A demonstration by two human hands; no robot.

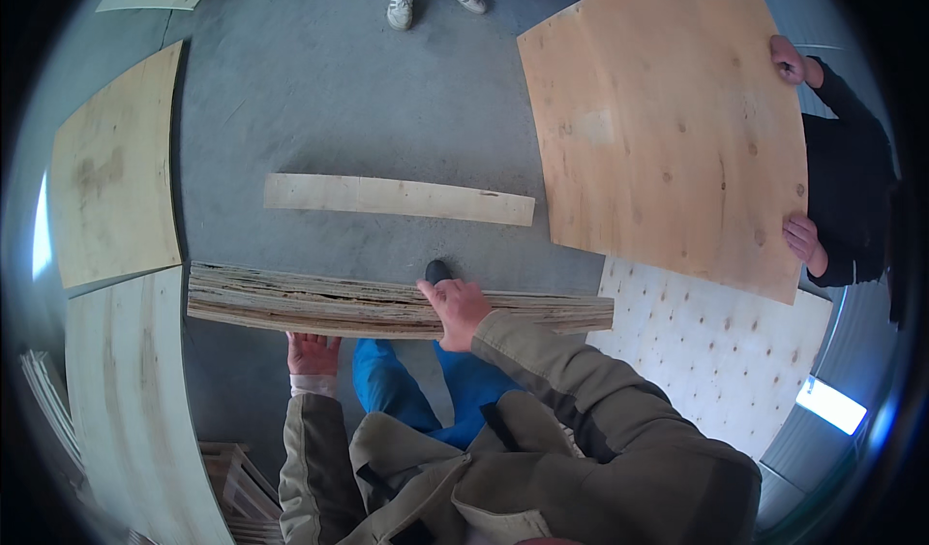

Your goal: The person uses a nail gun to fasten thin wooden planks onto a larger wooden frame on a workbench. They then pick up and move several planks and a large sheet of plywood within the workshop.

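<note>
Both hands gripping a stack of veneer strips (387, 303) — left (312, 353) beneath, right (455, 311) curled over top, grey floor (339, 90) below.

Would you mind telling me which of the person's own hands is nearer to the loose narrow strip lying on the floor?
Right. The right hand rests on top of the stack of thin boards, on the side toward the narrow strip. The left hand supports the stack from below, farther away.
</note>
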